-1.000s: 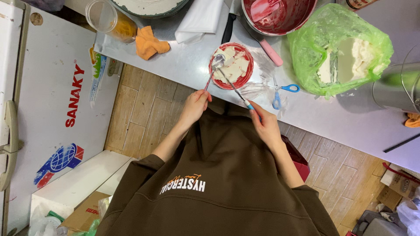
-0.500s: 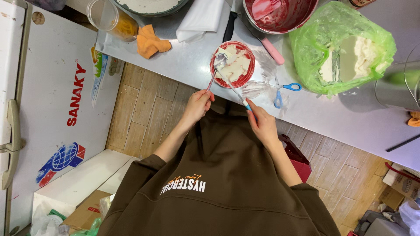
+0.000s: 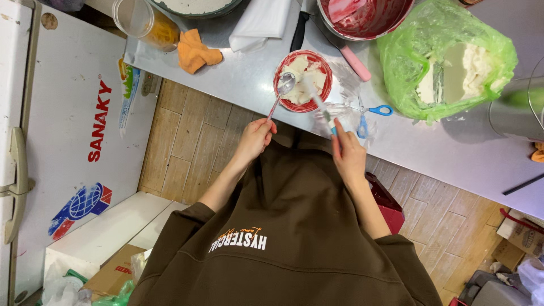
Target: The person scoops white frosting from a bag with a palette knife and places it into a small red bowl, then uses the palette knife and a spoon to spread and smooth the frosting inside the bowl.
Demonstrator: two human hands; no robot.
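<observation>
- The left hand [image 3: 256,139] is sitting near the middle of the frame, with its fingers closed around the end of a metal spoon [image 3: 279,93].
- The spoon is pointing up and a bit to the right, and its round end is resting at the left edge of the small red bowl [image 3: 303,80].
- The right hand [image 3: 347,154] is sitting just right of the middle, and its fingers are pinched shut on the blue end of a thin scraper [image 3: 318,102].
- The scraper is leaning up and to the left, so its tip is reaching into the same bowl.
- Both tools are meeting in the bowl, like the two sides of a pointy roof.
- The bowl is sitting above both hands, in the upper middle of the frame, on the grey counter [image 3: 430,147], and white cream is lying inside it.
- The left hand is looking a little nearer to the bowl.
- Both arms are bent, with brown sleeves pulled back.
- Blue scissors [image 3: 368,116] are lying just right of the bowl.
- A green bag [image 3: 447,34] is sitting at the upper right.
</observation>
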